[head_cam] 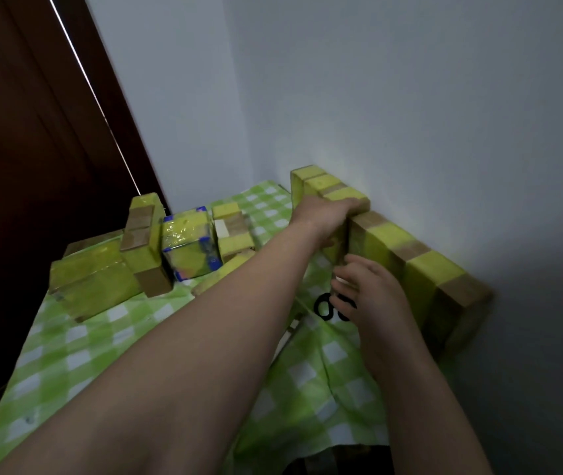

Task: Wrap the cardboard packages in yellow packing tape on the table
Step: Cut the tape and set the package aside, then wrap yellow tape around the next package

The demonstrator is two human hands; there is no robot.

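The left arm runs bare from the lower left of the frame up to the centre, and the left hand (321,217) grips the near end of the upright package (321,181), fingers curled over its top edge and thumb low on its face. The right hand (369,293) lies lower, right of centre, palm down with fingers loosely spread, the tips just beside the long package (420,265); it pinches nothing that shows. Both packages are brown cardboard banded with yellow tape, bare strips showing between the bands. They stand at the right side of the desk (78,354) against the pale wall (410,97), the upright one behind the long one. A green-and-white checked cloth (307,382) covers the desk, rumpled under the right wrist. Black loops (324,308) lie on the cloth, partly hidden by the right hand. Left of centre sit more taped boxes: a flat package (95,282), a tall package (143,234), a blue-edged cube (187,245) and a small package (232,231), the left forearm crossing in front of the last. A dark door (16,132) fills the upper left.
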